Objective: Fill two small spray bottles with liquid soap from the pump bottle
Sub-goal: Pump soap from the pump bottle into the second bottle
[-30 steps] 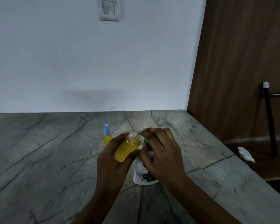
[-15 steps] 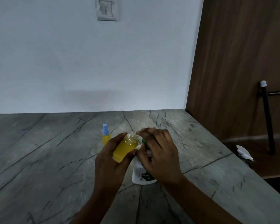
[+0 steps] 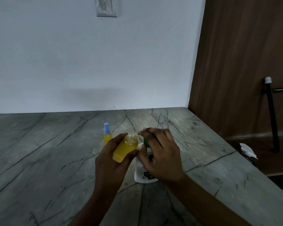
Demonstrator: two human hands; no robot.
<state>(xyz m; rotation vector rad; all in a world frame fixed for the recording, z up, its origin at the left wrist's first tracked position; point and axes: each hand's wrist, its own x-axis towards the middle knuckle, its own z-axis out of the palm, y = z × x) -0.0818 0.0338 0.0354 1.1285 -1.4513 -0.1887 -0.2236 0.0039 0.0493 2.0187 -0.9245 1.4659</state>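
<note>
My left hand (image 3: 111, 162) grips a small uncapped spray bottle (image 3: 125, 150) of yellow liquid, tilted with its threaded neck toward the green pump nozzle (image 3: 145, 141). My right hand (image 3: 160, 154) lies over the head of the white pump bottle (image 3: 143, 174), fingers curled around the pump; most of the pump is hidden under them. The second small spray bottle (image 3: 107, 136), yellow with a blue spray cap, stands upright on the counter just behind my left hand.
The grey veined stone counter (image 3: 47, 160) runs to a white wall at the back and a wooden panel (image 3: 243, 62) at the right. Its right edge drops off to a lower surface with a white scrap (image 3: 247, 150) and a black pole (image 3: 272, 116).
Both hands and the bottles stay in nearly the same place; the camera view has shifted slightly downward. The open bottle's neck remains against the pump nozzle.
</note>
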